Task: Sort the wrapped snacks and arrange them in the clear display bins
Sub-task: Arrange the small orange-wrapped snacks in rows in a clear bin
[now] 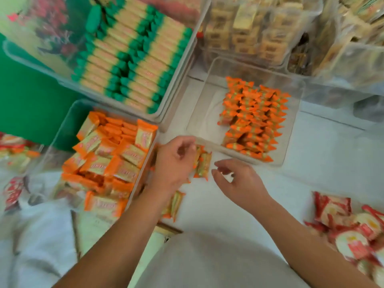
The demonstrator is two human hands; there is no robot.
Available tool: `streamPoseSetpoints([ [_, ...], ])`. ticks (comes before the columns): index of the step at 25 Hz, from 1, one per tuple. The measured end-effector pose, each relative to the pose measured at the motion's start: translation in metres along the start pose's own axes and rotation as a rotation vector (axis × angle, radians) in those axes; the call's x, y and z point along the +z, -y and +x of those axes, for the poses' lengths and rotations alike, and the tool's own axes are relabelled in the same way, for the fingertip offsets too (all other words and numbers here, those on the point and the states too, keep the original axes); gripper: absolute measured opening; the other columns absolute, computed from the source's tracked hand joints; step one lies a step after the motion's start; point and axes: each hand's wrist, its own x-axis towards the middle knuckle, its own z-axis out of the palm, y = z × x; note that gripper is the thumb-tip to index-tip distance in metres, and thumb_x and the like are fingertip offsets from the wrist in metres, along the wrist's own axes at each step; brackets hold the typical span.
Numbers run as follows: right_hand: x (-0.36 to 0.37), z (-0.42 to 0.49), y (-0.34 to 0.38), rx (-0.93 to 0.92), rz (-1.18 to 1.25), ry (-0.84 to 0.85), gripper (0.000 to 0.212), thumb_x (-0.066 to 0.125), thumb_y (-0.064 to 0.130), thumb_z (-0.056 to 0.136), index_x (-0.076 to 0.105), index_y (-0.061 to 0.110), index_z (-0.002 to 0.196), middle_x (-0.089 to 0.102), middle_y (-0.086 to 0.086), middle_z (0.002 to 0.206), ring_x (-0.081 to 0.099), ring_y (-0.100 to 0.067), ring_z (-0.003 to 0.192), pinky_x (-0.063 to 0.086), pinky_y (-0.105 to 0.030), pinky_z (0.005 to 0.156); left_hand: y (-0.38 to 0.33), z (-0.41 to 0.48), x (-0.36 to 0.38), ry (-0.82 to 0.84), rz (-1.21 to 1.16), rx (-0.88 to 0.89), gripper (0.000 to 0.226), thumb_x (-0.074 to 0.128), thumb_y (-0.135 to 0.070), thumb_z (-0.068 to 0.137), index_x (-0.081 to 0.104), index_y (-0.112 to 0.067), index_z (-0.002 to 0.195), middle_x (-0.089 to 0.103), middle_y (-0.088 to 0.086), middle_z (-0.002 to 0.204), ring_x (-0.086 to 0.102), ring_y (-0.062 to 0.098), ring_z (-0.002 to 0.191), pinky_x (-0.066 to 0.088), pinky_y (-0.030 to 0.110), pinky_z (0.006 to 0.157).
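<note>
Sitting on the white surface, the clear bin [205,117] holds orange-ended snacks [253,119] in rows along its right side. Just before its near rim, the left hand [174,163] pinches a few packets [203,165], their long axes running near-to-far. Beside them the right hand [239,179] hovers empty, fingers loosely curled.

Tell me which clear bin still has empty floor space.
The middle bin of small orange-ended snacks: its left half is bare; the rest are packed full.

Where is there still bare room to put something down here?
The left half of the clear bin is bare, beside the orange snack rows. The white tabletop is free between that bin, the right hand and the red packets. The orange-packet bin and green-ended bin are packed full.
</note>
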Motion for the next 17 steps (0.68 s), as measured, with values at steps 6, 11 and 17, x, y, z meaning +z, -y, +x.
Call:
streamPoseSetpoints([
  [6, 0.064, -0.01, -0.017, -0.05, -0.237, 0.199, 0.051, 0.063, 0.039, 0.098, 0.053, 0.023, 0.146, 0.038, -0.005, 0.159, 0.035, -0.029, 0.147, 0.042, -0.045, 0.111, 0.113, -0.117, -0.036, -0.005, 0.334, -0.306, 0.032, 0.068, -0.019, 0.094, 0.067, -0.02, 0.126, 0.065, -0.003, 0.13, 0.059, 0.02, 0.126, 0.051, 0.036, 0.1],
  [11, 0.101, 0.027, -0.018, -0.135, -0.452, 0.359, 0.073, 0.045, 0.062, 0.1, 0.01, 0.044, 0.162, -0.015, -0.002, 0.172, -0.016, -0.033, 0.158, 0.007, -0.058, 0.127, 0.157, -0.125, -0.038, 0.17, 0.736, -0.256, 0.083, 0.06, -0.037, 0.092, 0.017, -0.035, 0.163, 0.014, 0.008, 0.169, 0.013, 0.037, 0.154, 0.025, 0.055, 0.123],
  [17, 0.115, 0.057, -0.011, -0.14, -0.535, 0.402, 0.078, 0.047, 0.071, 0.094, 0.007, 0.053, 0.159, -0.022, 0.008, 0.17, -0.019, -0.038, 0.156, 0.013, -0.068, 0.122, 0.162, -0.11, -0.027, 0.195, 0.943, -0.287, 0.084, 0.054, -0.04, 0.096, 0.0, -0.049, 0.16, 0.001, 0.008, 0.17, 0.005, 0.038, 0.153, 0.02, 0.059, 0.12],
])
